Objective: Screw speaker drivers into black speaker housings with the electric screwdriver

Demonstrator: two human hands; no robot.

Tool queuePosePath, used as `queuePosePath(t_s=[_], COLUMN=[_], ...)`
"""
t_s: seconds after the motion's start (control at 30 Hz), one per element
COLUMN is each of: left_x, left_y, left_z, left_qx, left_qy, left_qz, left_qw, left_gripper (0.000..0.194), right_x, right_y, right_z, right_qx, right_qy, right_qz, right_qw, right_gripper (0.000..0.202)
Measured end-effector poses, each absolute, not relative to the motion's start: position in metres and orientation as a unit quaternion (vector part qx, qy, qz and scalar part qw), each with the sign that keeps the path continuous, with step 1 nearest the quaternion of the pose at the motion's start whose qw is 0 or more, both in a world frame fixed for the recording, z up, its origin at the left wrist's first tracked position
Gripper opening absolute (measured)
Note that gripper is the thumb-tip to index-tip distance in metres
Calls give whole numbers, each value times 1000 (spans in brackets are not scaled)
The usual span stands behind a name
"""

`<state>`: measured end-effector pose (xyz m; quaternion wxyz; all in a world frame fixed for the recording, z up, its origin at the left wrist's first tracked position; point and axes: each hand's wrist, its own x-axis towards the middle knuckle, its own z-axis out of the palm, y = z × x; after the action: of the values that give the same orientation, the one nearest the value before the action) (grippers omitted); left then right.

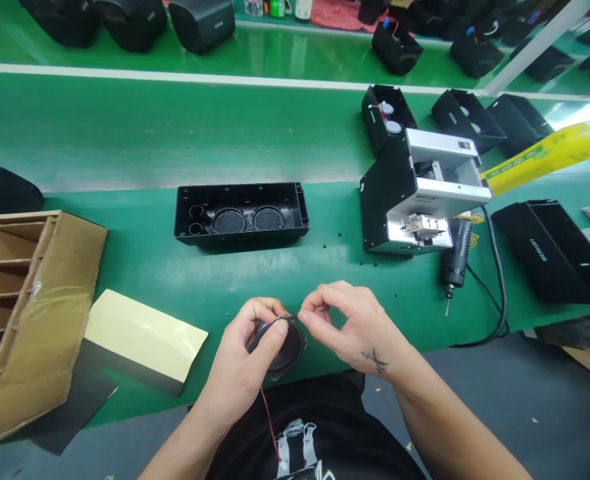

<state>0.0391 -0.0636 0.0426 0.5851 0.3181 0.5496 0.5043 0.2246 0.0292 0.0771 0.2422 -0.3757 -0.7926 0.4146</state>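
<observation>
My left hand (239, 357) is closed around a round black speaker driver (289, 352), held near the bench's front edge. A red wire (269, 419) hangs from the driver toward my shirt. At the driver's upper rim, my right hand (359, 327) pinches the end of a thin black strip (291, 318). My left thumb presses on that strip's other side. Beyond my hands lies an open black speaker housing (242, 235), with two round mesh grilles and two smaller round holes inside it.
On the left stand a divided cardboard box (69, 300) and pale yellow-backed sheets (145, 333). To the right are a silver and black machine (415, 200), an electric screwdriver (457, 257) with its cable, and a black housing (549, 250). Several small screws (368, 264) lie scattered on the green bench.
</observation>
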Motion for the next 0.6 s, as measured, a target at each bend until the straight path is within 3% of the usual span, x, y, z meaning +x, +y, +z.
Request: queuePosePath(t_s=[0.6], left_x=[46], left_y=[-64], left_z=[35], left_qx=[279], left_qy=[538], left_qz=[527], left_qw=[597], left_gripper=[33], right_x=[216], right_y=[-4], right_z=[65], right_qx=[-461], right_qy=[-679], right_qz=[486], right_qw=[299], right_gripper=[15])
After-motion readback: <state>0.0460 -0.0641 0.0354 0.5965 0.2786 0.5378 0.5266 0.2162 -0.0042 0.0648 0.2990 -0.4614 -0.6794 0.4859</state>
